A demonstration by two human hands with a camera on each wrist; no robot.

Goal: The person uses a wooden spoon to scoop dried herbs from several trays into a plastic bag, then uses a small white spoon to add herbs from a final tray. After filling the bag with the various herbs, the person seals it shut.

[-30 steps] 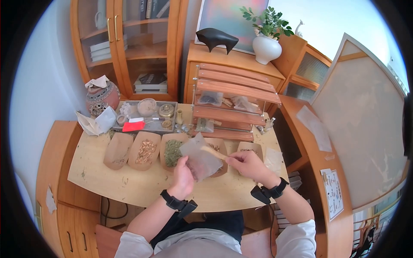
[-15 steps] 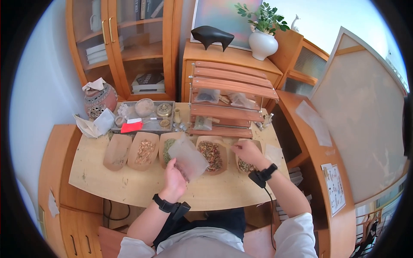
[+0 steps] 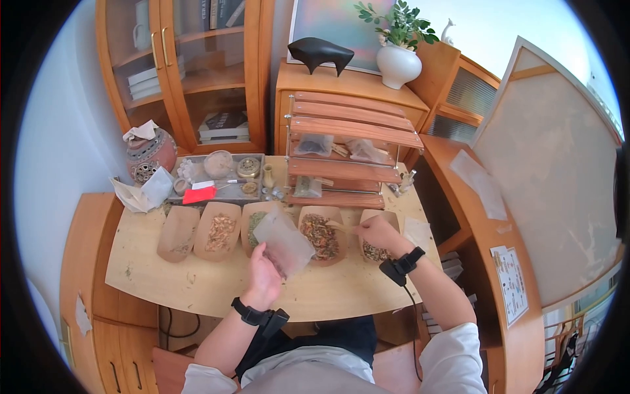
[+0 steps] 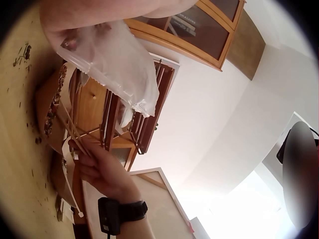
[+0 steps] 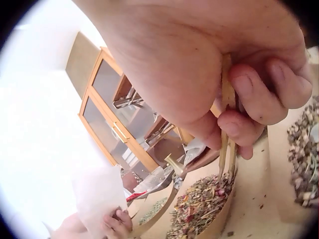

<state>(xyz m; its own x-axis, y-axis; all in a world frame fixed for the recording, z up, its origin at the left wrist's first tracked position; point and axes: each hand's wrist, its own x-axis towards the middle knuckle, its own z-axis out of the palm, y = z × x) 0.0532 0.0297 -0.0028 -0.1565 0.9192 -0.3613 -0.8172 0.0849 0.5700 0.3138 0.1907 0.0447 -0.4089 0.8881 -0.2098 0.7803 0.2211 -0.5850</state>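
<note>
My left hand (image 3: 264,279) grips a translucent pouch (image 3: 283,241) by its lower edge, tilted over the table's front half. A little reddish material shows at the bottom of the pouch. Wooden tweezers (image 5: 227,114) are pinched in my right hand (image 3: 382,235), pointing down and left. Their tips are right at the dried herb mix (image 5: 199,204), reddish, yellow and green, in a brown paper tray (image 3: 320,211). Beneath the right hand stands another paper tray (image 3: 388,215) with coarse, darker bits.
To the left are paper trays of green leaves (image 3: 253,226), tan chips (image 3: 220,233) and a few scraps (image 3: 178,230). Behind them stand a grey tray (image 3: 230,192) of small vessels and a wooden rack (image 3: 354,128) with filled pouches. A patterned pot (image 3: 152,157) is back left.
The left hand and pouch moved left, uncovering the mixed herb tray. My right hand shifted slightly right, then the tweezers angled down into that tray.
</note>
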